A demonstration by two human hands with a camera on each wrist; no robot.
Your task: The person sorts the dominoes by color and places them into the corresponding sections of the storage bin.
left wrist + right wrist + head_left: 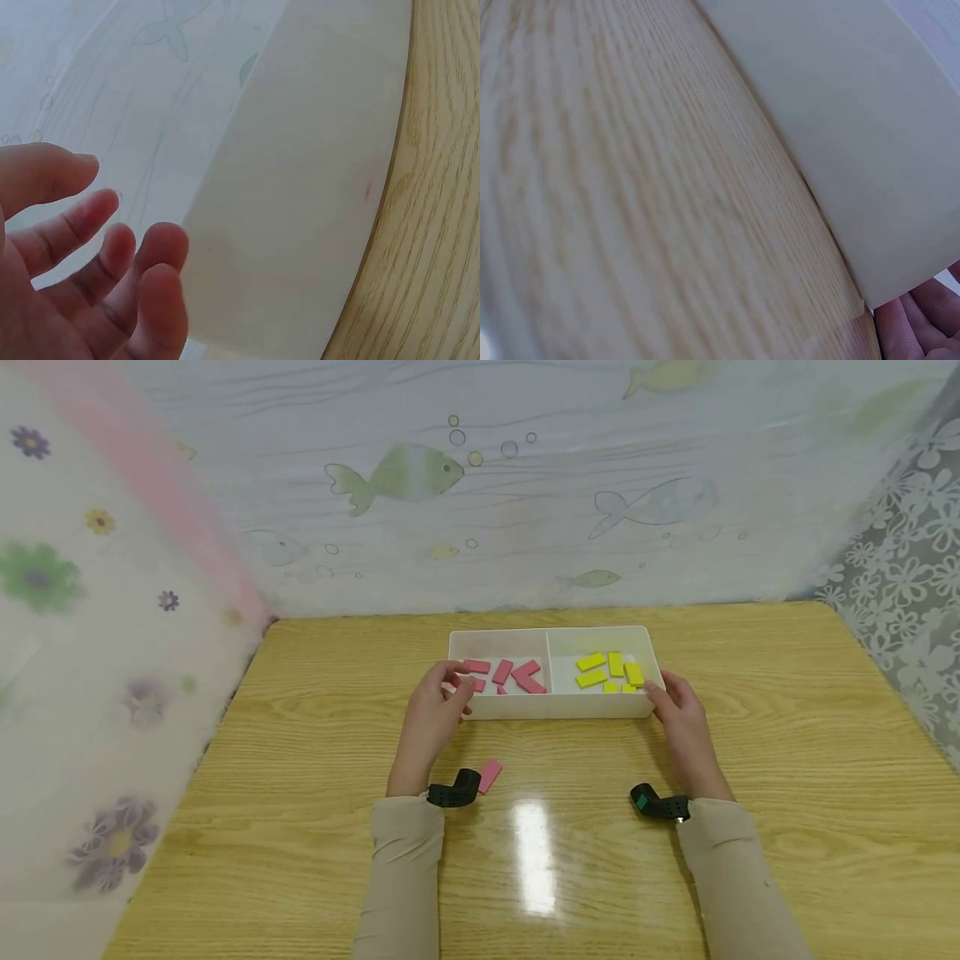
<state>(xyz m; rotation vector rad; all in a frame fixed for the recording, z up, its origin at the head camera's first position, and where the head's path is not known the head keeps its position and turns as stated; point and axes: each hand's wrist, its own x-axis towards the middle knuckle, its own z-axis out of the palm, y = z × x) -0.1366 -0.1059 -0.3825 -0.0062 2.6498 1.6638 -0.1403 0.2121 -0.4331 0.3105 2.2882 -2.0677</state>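
Note:
A white two-compartment box (562, 707) sits on the table, with pink blocks (502, 672) in its left compartment and yellow blocks (591, 679) in its right one. My left hand (435, 706) is at the box's left front corner. In the left wrist view its thumb and loosely bent fingers stand apart, with nothing held between them. At the opposite end, my right hand (681, 718) grips the right front corner, thumb over the rim and fingers along the end wall. The right wrist view shows only part of those fingers (922, 322).
One loose pink block (490, 776) lies on the wooden table (300, 827), beside the left wrist camera (456, 789). Behind the table hangs a curtain with printed fish (412, 472). A lace-patterned cloth (907, 560) is at the right.

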